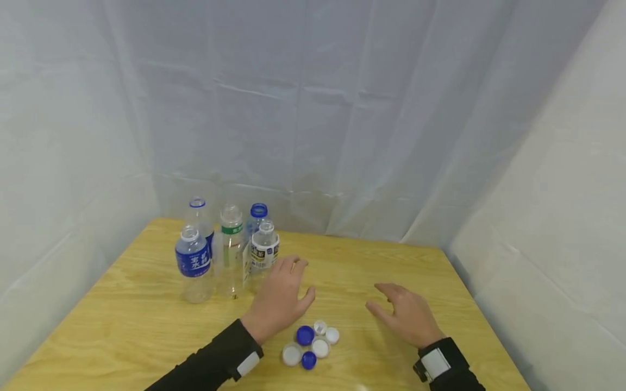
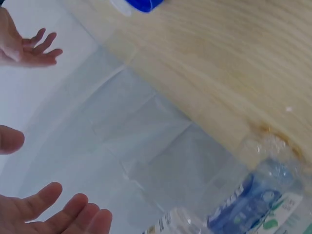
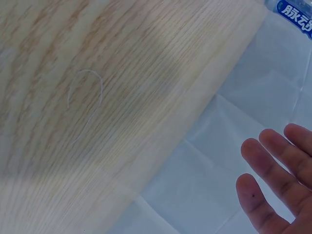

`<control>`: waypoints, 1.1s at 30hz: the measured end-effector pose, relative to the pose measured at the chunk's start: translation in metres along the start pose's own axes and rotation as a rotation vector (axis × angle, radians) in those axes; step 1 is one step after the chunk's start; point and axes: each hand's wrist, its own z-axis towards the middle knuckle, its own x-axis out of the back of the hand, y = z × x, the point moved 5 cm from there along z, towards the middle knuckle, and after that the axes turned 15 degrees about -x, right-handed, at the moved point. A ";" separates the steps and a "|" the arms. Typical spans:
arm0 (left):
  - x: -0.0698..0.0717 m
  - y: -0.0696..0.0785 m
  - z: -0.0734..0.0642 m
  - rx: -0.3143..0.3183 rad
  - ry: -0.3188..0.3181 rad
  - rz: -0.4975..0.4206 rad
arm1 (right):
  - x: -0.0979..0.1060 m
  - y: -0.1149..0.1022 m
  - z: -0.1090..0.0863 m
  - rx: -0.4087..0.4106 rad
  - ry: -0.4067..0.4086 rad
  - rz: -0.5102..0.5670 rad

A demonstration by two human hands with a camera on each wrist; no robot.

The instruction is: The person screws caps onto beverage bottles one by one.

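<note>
Bottle caps (image 1: 320,348), six in number, were found clustered on the near part of the wood-grain tabletop (image 1: 342,271), just beside the wrist of the left hand (image 1: 280,297); two were blue, four white or translucent. Five clear plastic bottles (image 1: 231,266) were stood upright, bare-mouthed, beyond and to the left. A white-labelled bottle (image 1: 264,251) was placed front right, a blue-necked bottle (image 1: 258,211) behind it, a green-banded bottle (image 1: 232,229) at centre, a blue-labelled bottle (image 1: 193,263) front left, and a blue-rimmed bottle (image 1: 199,219) behind that one. The left hand was held near the white-labelled bottle, fingers slightly bent, thumb spread away; nothing was gripped. The right hand (image 1: 409,316) was held well apart from bottles and caps, fingers loosely extended, thumb parted from them; nothing was gripped. Dark sleeves (image 1: 205,358) were worn, a pale box (image 1: 435,363) being fixed at each wrist. White sheeting (image 1: 313,119) was seen behind and at both sides.
</note>
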 end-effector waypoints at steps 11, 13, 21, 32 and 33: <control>0.039 -0.034 0.017 -0.005 0.231 0.167 | -0.003 -0.001 -0.003 0.030 0.000 0.015; 0.041 -0.042 0.019 0.018 0.220 0.176 | -0.003 -0.002 -0.003 0.036 -0.001 0.016; 0.035 -0.066 0.023 0.115 0.114 0.163 | -0.001 -0.007 -0.004 0.052 -0.003 0.020; 0.029 -0.072 0.021 0.191 0.067 0.087 | -0.003 -0.013 -0.009 0.083 -0.007 0.008; 0.029 -0.072 0.021 0.191 0.067 0.090 | -0.004 -0.013 -0.010 0.087 -0.008 0.011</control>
